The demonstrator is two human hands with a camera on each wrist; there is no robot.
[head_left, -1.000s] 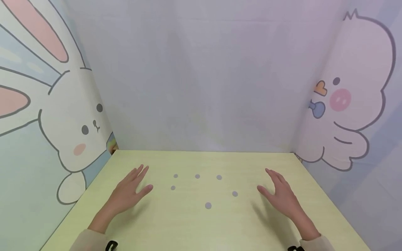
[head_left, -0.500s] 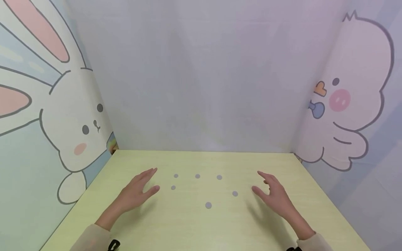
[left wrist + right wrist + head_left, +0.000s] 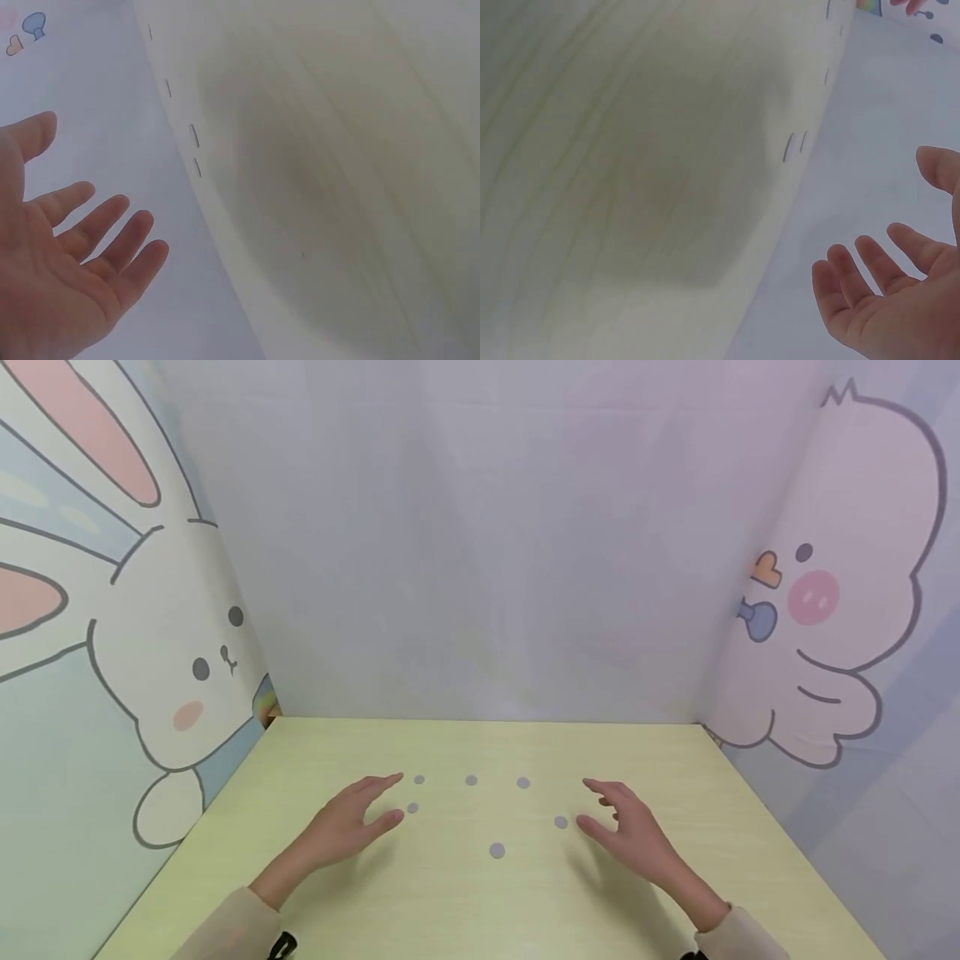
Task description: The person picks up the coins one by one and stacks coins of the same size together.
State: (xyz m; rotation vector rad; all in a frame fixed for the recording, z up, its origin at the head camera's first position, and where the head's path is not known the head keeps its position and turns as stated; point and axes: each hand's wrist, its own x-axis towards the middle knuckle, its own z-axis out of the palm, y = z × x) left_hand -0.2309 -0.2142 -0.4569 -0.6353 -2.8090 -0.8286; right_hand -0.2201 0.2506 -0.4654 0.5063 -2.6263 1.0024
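Several small grey discs lie flat on the pale yellow-green table point(image 3: 480, 910): three in a back row point(image 3: 471, 781), one at the left point(image 3: 412, 808), one at the right point(image 3: 561, 822) and a larger one nearest me point(image 3: 497, 851). My left hand point(image 3: 358, 818) hovers just over the table with its fingers relaxed and empty, its fingertips beside the left disc. My right hand point(image 3: 624, 827) hovers likewise, empty, with its thumb close to the right disc. The left wrist view shows my open palm point(image 3: 67, 255); the right wrist view shows the other open palm point(image 3: 892, 300).
Cloth walls close in the table on three sides: a rabbit drawing point(image 3: 180, 668) at the left, a plain grey-white back point(image 3: 480, 568) and a chick drawing point(image 3: 832, 602) at the right. The table's far edge meets the back wall.
Both hands have moved inward toward the discs. The left hand went right to the left disc, and the right hand went left to the right disc. The discs have not moved.
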